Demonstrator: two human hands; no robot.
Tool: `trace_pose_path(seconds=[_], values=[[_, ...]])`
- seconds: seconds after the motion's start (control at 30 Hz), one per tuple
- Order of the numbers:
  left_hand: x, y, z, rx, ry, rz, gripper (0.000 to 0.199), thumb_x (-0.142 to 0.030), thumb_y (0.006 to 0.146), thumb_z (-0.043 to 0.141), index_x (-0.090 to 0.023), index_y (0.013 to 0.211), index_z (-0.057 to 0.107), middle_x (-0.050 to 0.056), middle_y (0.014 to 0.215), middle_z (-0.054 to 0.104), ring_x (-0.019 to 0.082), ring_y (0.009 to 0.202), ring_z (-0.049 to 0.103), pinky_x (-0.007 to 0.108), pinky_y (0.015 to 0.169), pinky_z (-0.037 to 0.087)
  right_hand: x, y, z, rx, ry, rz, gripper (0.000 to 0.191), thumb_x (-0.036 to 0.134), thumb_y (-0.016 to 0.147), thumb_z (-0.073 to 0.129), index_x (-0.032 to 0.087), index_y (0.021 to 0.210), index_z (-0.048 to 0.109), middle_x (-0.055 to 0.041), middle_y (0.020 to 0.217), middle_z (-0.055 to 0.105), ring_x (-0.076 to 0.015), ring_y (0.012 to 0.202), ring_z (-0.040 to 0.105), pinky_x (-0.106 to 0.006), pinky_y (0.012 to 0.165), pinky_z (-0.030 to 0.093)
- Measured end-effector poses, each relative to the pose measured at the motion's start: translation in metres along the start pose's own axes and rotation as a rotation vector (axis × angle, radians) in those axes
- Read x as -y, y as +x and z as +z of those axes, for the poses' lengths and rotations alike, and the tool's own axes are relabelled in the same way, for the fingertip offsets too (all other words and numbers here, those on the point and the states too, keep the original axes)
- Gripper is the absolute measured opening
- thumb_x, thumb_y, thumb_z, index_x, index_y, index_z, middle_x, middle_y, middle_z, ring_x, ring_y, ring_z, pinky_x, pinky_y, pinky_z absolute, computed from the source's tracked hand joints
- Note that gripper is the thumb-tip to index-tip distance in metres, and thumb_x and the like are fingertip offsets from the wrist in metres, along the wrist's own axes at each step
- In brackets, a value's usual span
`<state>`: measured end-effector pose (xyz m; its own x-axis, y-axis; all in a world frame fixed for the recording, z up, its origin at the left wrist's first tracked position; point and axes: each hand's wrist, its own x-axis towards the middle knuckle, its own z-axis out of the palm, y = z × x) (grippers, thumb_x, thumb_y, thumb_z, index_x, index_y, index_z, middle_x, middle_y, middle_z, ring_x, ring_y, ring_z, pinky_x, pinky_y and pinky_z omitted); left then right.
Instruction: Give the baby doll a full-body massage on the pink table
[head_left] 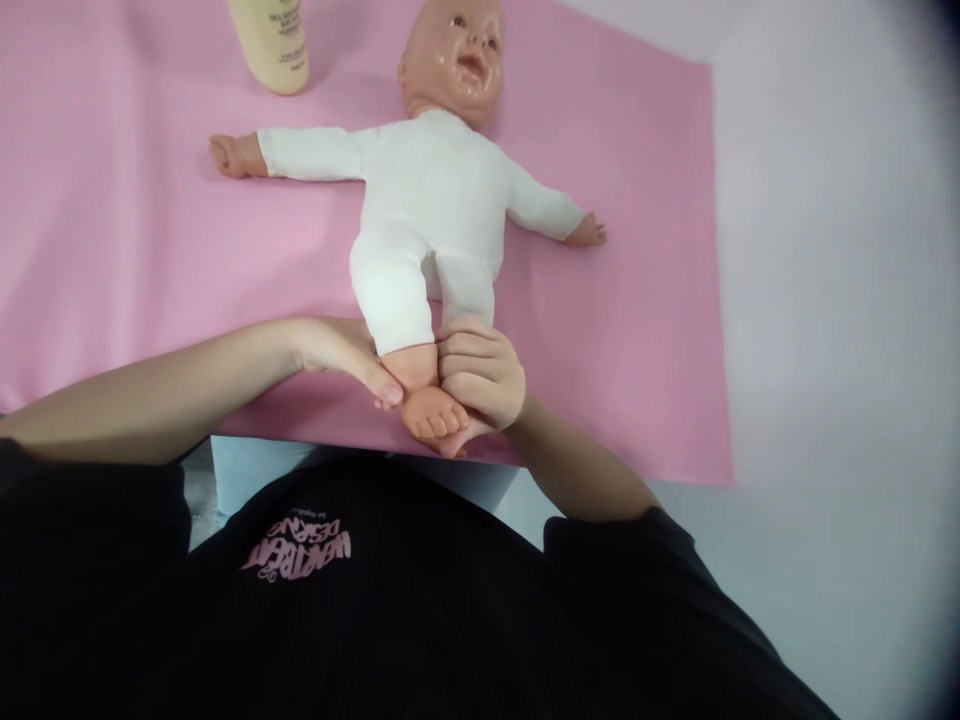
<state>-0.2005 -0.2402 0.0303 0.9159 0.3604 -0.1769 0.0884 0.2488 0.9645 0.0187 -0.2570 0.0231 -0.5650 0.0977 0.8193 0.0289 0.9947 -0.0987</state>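
A baby doll with a white cloth body lies face up, its arms spread and its feet toward me. My left hand is at the lower leg on the left, thumb against the ankle and its other fingers hidden behind the leg. My right hand is closed around the other lower leg, with its curled fingers beside the doll's front foot. The doll's second foot is mostly hidden under my right hand and the front foot.
A pale yellow bottle is at the upper left, cut off by the frame's top. The doll lies on a pink sheet, whose front edge runs just below my hands. A pale surface lies beyond its right edge.
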Motion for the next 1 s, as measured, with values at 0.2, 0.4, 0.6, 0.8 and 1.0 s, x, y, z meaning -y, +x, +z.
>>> trace_pose_path(seconds=[0.2,0.4,0.6,0.8,1.0], values=[[-0.0038,-0.0023,-0.0025,0.163,-0.279,-0.132,0.043,-0.047,0.073,0.097,-0.010,0.082,0.077,0.002,0.072,0.074,0.009,0.064,0.066,0.017,0.062,0.057,0.0013,-0.0016,0.0044,-0.008,-0.013,0.005,0.064,0.067,0.099,0.058,0.023,0.057,0.038,0.0030,0.060,0.040,-0.0130,0.061,0.044,-0.034,0.076,0.053],[-0.0032,-0.0033,-0.0057,0.251,-0.345,-0.215,0.037,-0.049,0.079,0.092,-0.015,0.080,0.078,0.003,0.066,0.075,0.013,0.060,0.069,0.016,0.051,0.051,0.0038,0.0006,0.0020,-0.007,-0.022,0.013,0.061,0.056,0.103,0.059,0.022,0.058,0.036,0.0042,0.060,0.042,-0.0113,0.060,0.044,-0.034,0.082,0.053],[-0.0017,-0.0049,-0.0099,0.267,-0.317,-0.211,0.034,-0.049,0.083,0.088,-0.016,0.089,0.079,0.004,0.072,0.077,0.015,0.063,0.070,0.018,0.050,0.051,0.0048,0.0020,0.0012,-0.006,-0.001,0.014,0.056,0.049,0.106,0.055,0.021,0.060,0.040,0.0052,0.063,0.046,-0.0103,0.062,0.046,-0.039,0.097,0.054],[0.0008,-0.0034,-0.0084,0.256,-0.271,-0.187,0.040,-0.051,0.079,0.091,-0.016,0.094,0.079,0.003,0.075,0.076,0.015,0.066,0.069,0.022,0.061,0.058,0.0043,-0.0039,0.0037,0.038,-0.008,0.028,0.056,0.051,0.105,0.057,0.021,0.061,0.040,0.0056,0.062,0.044,-0.0107,0.063,0.045,-0.038,0.098,0.053],[0.0045,-0.0011,-0.0080,0.256,-0.208,-0.069,0.035,-0.051,0.083,0.087,-0.017,0.089,0.079,0.002,0.066,0.072,0.014,0.058,0.065,0.020,0.057,0.056,0.0012,-0.0069,0.0061,0.079,-0.032,0.033,0.058,0.058,0.101,0.061,0.022,0.060,0.042,0.0044,0.062,0.045,-0.0119,0.064,0.047,-0.036,0.091,0.054]])
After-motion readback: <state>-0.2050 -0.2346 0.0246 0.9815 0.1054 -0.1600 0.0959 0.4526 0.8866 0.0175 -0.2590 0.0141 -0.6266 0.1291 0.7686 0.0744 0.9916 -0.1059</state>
